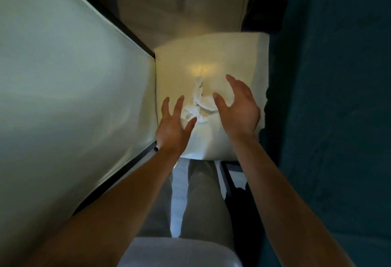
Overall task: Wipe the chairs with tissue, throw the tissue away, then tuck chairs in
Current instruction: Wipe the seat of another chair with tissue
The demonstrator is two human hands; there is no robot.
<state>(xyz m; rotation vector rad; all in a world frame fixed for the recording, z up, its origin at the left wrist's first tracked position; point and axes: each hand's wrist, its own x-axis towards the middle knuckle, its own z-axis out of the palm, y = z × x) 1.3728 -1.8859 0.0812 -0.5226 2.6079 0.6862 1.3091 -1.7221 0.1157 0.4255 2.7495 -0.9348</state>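
A crumpled white tissue (198, 102) lies or hangs inside a cream-white square container (259, 59) that looks like a lined bin, seen from above. My left hand (172, 128) hovers at the tissue's left side with fingers spread and nothing in it. On the tissue's right, my right hand (242, 109) is also open, its fingers curved and apart. Neither hand touches the tissue. No chair can be made out for certain.
A large white tabletop (74, 80) with a dark edge fills the left side, close to the container. A dark teal surface (338, 108) rises on the right. My legs in light trousers (203, 203) stand just behind the container, leaving a narrow gap.
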